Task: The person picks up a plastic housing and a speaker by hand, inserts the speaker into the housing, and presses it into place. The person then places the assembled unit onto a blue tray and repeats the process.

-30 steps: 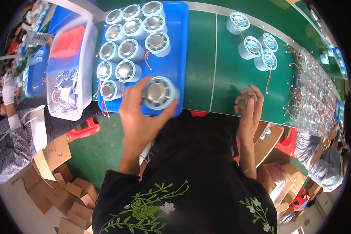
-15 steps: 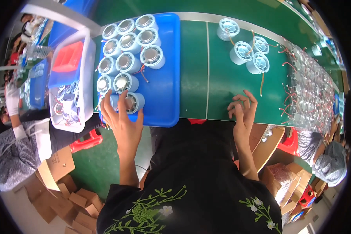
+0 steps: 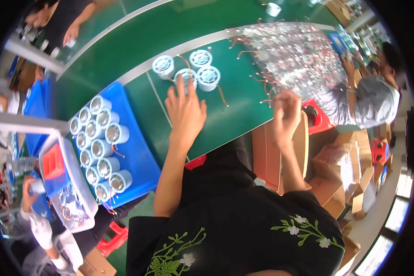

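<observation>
Far left, a co-worker's hand (image 3: 28, 195) holds up a white piece (image 3: 38, 186). Next, white bin (image 3: 82, 185), red container (image 3: 53, 162) in it, loose parts at its near end. Beside it, blue tray (image 3: 140, 168), slanted, carrying rows of pale cylinders (image 3: 117, 134) with round metal tops, mostly on its left side; reddish wires hang off some. Green table (image 3: 244, 108) continues right, with a thin pale line across it. Past the line, four pale blue cups (image 3: 208, 78) cluster toward the table's far side, ribbed ends up, brownish wires trailing. Left hand (image 3: 186, 115) is over the nearer-left cup (image 3: 185, 72), fingers spread, thumb apart: grip wide; contact can't be told. Right hand (image 3: 286, 112) is raised by the table's near edge, fingers curled, grip narrow; can't tell if anything's inside. It's near red wire ends (image 3: 266, 101) sticking out of a clear plastic heap (image 3: 290, 55). Cardboard boxes (image 3: 329, 191) below; seated co-worker in grey (image 3: 377, 101) far right.
</observation>
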A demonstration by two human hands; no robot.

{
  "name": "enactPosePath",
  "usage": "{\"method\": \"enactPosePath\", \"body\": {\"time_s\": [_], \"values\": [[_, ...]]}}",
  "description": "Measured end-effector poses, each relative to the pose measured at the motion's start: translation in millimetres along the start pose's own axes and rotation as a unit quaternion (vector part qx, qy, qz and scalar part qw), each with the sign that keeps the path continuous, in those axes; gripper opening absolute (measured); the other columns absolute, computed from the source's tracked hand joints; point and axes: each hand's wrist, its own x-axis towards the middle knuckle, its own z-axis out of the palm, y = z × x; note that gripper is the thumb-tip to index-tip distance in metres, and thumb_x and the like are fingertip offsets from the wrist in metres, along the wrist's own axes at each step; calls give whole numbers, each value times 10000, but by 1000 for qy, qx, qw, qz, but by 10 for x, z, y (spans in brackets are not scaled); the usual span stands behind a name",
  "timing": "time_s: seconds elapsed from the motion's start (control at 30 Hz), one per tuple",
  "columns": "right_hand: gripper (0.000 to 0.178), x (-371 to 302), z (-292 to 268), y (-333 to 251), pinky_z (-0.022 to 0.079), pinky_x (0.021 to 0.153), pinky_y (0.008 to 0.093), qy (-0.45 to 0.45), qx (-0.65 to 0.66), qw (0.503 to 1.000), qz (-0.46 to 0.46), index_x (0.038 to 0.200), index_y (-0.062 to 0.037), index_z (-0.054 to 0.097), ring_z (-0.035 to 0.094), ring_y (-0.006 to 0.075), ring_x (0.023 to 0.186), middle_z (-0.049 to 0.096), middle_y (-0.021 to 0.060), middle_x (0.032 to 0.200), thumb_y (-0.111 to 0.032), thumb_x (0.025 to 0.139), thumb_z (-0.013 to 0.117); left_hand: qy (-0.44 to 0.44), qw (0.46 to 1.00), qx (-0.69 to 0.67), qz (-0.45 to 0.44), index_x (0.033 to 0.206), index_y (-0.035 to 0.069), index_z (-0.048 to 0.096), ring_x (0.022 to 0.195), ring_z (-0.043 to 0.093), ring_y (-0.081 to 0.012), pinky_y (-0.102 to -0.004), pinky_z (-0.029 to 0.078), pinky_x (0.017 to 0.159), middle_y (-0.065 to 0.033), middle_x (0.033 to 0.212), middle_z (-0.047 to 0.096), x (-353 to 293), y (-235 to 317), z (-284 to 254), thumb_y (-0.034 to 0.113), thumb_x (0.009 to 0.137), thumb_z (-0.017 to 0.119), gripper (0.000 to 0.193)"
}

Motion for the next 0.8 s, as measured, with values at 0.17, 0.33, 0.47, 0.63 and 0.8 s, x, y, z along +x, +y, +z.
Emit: {"method": "enactPosePath", "body": {"time_s": [0.17, 0.33, 0.47, 0.63, 0.8], "values": [[222, 592, -1000, 848, 477, 815, 344, 63, -293, 954, 5, 1114, -19, 587, 612, 236, 911, 632, 131, 1012, -51, 894, 584, -34, 998, -55, 10, 1049, 19, 604, 1085, 507, -339, -462, 410, 877, -124, 1254, 520, -366, 112, -273, 125, 762, 730, 330], [399, 1005, -1320, 1410, 449, 900, 434, 54, -491, 869, 23, 1189, -33, 603, 606, 354, 991, 644, 188, 1035, -185, 824, 661, -20, 991, -131, 22, 903, 39, 630, 1043, 573, -284, -421, 440, 874, -86, 1147, 608, -682, -30, -406, 100, 715, 771, 242], [450, 1206, -1324, 1556, 434, 930, 440, -27, -578, 815, 41, 1217, -53, 609, 597, 367, 1037, 656, 197, 1027, -270, 827, 658, -42, 963, -257, -66, 951, 45, 652, 1097, 557, -289, -423, 435, 921, -96, 1189, 582, -791, -89, -531, 25, 699, 761, 275], [396, 1205, -1415, 1673, 452, 926, 453, -65, -539, 838, 50, 1149, -102, 655, 580, 398, 1053, 633, 239, 1092, -302, 808, 682, -32, 992, -119, 36, 1002, 61, 676, 1124, 539, -314, -415, 428, 950, -121, 1225, 551, -889, -133, -611, -13, 700, 747, 319], [405, 1297, -1535, 1630, 487, 874, 449, -55, -519, 853, 21, 1113, -40, 656, 627, 400, 971, 661, 229, 1027, -323, 823, 683, 48, 993, -109, -15, 1012, 80, 693, 1113, 529, -340, -404, 443, 923, -144, 1234, 530, -982, -77, -581, -22, 726, 723, 305]]}}
